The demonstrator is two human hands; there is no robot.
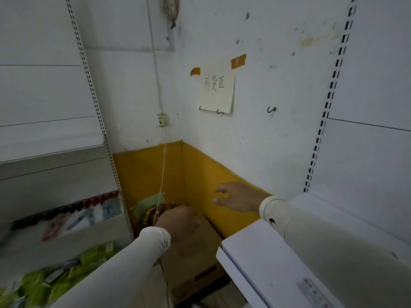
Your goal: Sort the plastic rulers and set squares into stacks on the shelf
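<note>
My left hand (pixel 176 222) reaches down over a brown cardboard box (pixel 195 258) in the corner. I see its back; the fingers are blurred and point down, so any grip is hidden. In the air in front of the yellow wall, my right hand (pixel 236 196) hovers with fingers loosely spread and holds nothing. The white shelf (pixel 262 261) lies under my right forearm. A pale clear strip with faint markings (pixel 315 292), perhaps a ruler, lies flat near the shelf's front edge. No set square is plainly visible.
A thin white cord (pixel 162 181) hangs from a wall socket down to the box. Green packets (pixel 55 278) and hanging goods fill the left shelving. A taped paper note (pixel 216 90) and small hooks are on the wall. Slotted uprights flank both sides.
</note>
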